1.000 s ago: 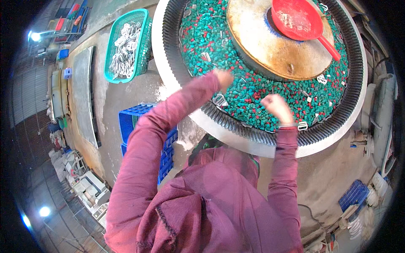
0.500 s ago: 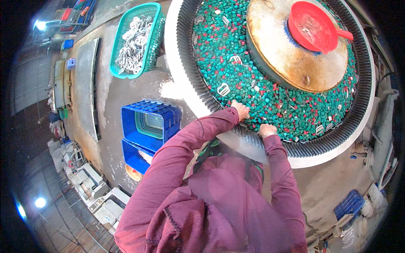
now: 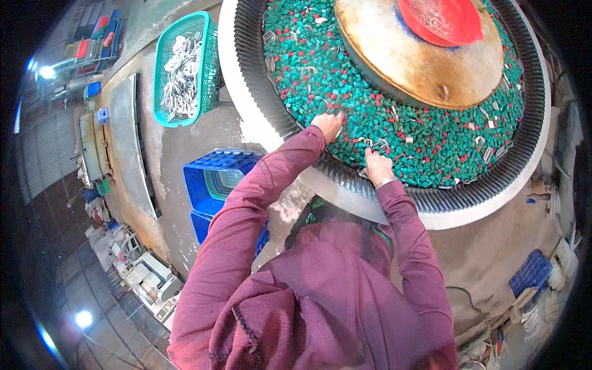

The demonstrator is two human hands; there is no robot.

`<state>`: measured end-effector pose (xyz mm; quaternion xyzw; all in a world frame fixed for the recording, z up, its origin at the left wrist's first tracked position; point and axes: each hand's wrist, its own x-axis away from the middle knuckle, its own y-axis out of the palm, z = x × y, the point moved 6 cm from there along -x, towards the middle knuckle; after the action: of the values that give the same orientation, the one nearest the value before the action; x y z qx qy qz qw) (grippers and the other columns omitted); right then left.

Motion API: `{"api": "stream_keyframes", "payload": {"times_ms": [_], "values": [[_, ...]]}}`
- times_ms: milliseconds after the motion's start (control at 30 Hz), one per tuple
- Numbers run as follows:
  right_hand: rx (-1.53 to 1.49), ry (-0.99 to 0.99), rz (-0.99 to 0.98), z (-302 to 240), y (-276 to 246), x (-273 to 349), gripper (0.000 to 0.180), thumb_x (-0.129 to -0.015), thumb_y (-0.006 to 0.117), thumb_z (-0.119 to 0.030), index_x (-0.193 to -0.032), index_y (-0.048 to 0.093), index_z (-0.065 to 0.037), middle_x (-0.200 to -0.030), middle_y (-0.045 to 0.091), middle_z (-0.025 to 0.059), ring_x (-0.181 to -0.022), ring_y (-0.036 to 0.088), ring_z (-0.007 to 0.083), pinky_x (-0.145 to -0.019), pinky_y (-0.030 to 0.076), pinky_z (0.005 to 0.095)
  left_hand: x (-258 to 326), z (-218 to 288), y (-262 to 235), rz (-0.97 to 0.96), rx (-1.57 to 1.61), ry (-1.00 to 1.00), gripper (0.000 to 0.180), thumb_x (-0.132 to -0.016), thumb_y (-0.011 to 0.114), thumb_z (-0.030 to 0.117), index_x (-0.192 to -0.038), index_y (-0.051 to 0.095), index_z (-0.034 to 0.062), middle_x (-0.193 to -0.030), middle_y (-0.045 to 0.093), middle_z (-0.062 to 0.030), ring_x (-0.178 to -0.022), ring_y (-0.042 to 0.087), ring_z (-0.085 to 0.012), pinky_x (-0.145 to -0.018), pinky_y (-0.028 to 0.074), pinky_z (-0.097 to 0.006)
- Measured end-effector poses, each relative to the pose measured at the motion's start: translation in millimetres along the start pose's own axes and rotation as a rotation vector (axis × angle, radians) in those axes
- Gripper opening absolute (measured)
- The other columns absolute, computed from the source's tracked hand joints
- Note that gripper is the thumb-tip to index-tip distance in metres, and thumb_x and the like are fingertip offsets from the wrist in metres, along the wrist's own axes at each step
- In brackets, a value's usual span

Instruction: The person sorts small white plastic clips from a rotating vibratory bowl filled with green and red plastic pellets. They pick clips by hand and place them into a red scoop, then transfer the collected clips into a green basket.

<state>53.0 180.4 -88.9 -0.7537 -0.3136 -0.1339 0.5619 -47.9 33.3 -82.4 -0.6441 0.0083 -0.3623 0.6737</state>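
A large round tumbling bowl [image 3: 271, 126] with a ribbed dark inner wall holds small green and red tumbling stones [image 3: 425, 139]. Bunched fingers of my left hand [image 3: 330, 125] press into the stones near the wall; whatever they grip is hidden. My right hand [image 3: 378, 168] lies just right of it and nearer to me, fingers reaching forward over the stones. Right at its fingertips is a pale metal buckle [image 3: 383, 145]. More slotted buckles, such as a light one [image 3: 488, 154] at the right, lie scattered among the stones.
A red plastic pan [image 3: 441, 24] rests on the bowl's rusty centre cover [image 3: 425, 74]. To the left stands a teal basket [image 3: 213, 68] of metal pieces. Blue crates [image 3: 200, 188] are stacked below it on the floor; another blue crate [image 3: 531, 271] lies at lower right.
Both hands have left the bowl's near wall and reached farther over the stones, the left one also moving left. The head view has shifted, so the red pan sits higher in the picture.
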Motion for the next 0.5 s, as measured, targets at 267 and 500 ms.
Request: {"api": "stream_keyframes", "payload": {"times_ms": [267,500], "values": [[-0.106,-0.165,-0.028,24,-15,38,0.031,-0.069,0.064,-0.009,-0.100,0.061,-0.008,-0.090,0.061,0.0156,-0.082,0.061,0.0342,-0.067,0.048,0.0478,11,6,-15,0.038,0.220,0.159,0.020,-0.083,0.053,0.019,-0.099,0.057,0.0080,-0.064,0.060,-0.0161,-0.064,0.062,-0.0335,-0.056,0.050,-0.043],[0.026,-0.086,-0.197,28,22,18,0.024,-0.077,0.054,-0.026,-0.082,0.062,-0.005,-0.086,0.063,0.0155,-0.084,0.061,0.0333,-0.069,0.048,0.0459,22,17,-48,0.132,0.059,0.141,0.034,-0.086,0.049,0.011,-0.117,0.043,-0.0002,-0.089,0.059,-0.0190,-0.075,0.062,-0.0307,-0.060,0.049,-0.042]]}}
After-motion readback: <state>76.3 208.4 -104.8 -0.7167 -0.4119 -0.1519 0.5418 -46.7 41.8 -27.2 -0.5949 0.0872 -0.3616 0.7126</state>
